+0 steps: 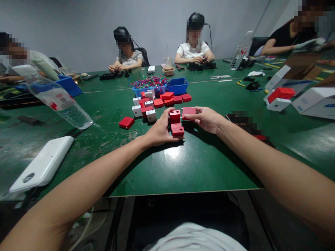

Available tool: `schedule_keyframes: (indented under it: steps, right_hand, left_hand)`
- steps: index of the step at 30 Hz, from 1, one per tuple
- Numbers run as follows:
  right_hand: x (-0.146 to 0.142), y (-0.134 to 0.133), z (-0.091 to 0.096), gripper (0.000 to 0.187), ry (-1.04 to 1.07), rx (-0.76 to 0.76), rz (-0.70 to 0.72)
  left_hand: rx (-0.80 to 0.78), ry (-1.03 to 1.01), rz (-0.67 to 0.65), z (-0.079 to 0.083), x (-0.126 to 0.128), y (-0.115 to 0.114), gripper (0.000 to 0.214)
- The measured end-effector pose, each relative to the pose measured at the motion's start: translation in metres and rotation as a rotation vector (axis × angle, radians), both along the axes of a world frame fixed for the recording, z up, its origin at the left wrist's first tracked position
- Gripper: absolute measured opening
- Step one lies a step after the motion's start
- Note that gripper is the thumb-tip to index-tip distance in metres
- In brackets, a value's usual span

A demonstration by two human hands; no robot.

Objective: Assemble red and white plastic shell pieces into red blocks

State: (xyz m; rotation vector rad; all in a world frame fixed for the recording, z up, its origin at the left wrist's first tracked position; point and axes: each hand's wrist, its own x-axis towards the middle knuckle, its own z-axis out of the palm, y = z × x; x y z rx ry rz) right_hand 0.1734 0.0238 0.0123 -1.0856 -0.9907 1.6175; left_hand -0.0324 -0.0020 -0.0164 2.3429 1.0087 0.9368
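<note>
My left hand (161, 129) is closed around a red block with a notched middle (177, 124), its small dark holes showing on the faces toward me. Just right of it, my right hand (206, 119) pinches a flat red square block (188, 112) between thumb and fingers. A small gap seems to lie between the two pieces, which are low over the green table. Beyond my left hand stands a cluster of white blocks (136, 111) and red blocks (158, 103). A single red block (126, 122) lies apart on the left.
Blue bins (178, 86) stand behind the blocks, one heaped with coloured wires (149, 83). A tilted water bottle (59, 99) and white power bank (43, 164) are at left. At right are a dark phone-like object (246, 127) and white boxes (316, 103). Several people sit around the table.
</note>
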Motion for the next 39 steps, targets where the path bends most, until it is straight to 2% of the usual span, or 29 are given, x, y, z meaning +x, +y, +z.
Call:
schedule_keyframes:
  steps: [5,15,29,39]
  right_hand:
    - [-0.0002,-0.0007,0.0024,0.022,-0.036,-0.004,-0.002]
    - [0.0018,0.0011,0.0002,0.033,-0.056,0.037,-0.027]
    - [0.0018,-0.0009,0.0032,0.032,-0.128,0.057,0.011]
    - [-0.0005,-0.0041,0.0059,0.040,-0.059,0.002,0.010]
  left_hand:
    - [0.008,0.001,0.002,-0.0004,-0.0002,0.0002,0.103]
    - [0.007,-0.002,-0.002,-0.0006,-0.0005,0.0008,0.104]
    - [0.018,-0.006,-0.007,-0.0009,-0.0006,0.0008,0.103]
    - [0.012,-0.009,-0.001,-0.0015,-0.0002,0.0007,0.104]
